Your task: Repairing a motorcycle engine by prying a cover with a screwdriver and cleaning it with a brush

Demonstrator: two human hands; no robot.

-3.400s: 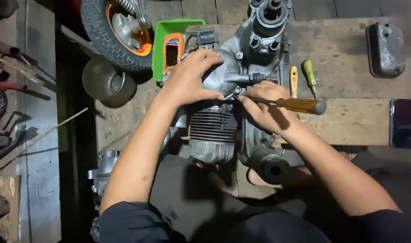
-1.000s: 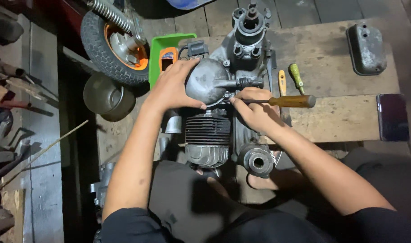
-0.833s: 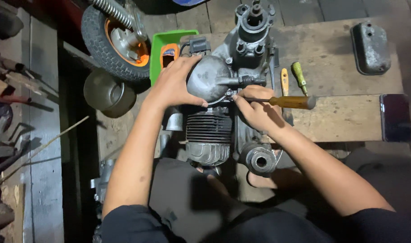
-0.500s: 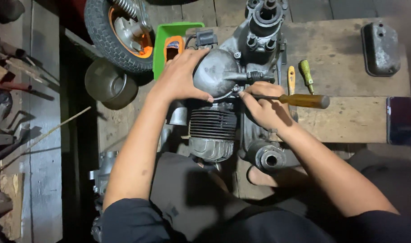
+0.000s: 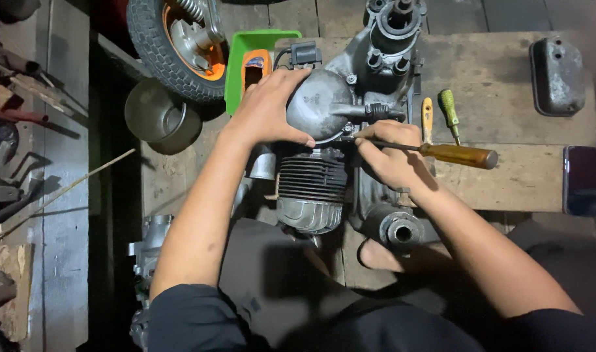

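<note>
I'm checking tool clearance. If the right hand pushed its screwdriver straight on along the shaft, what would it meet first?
Probably the rounded grey engine cover, where the screwdriver in the right hand already points; the left hand lies just beyond.

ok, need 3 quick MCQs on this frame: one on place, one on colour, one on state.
1. Where does the dark phone lie?
A. on the bench's right edge
B. inside the green tray
C. on the tyre

2. What colour is the handle of the screwdriver in the right hand?
A. blue
B. amber-brown
C. white

3. What is the left hand doing?
A. hanging free
B. gripping the tyre
C. resting on the engine's round grey cover

Answers: 1 A, it sits at the far right of the wooden bench. 2 B, the handle shows amber-brown. 3 C, palm and fingers lie on the cover.
</note>
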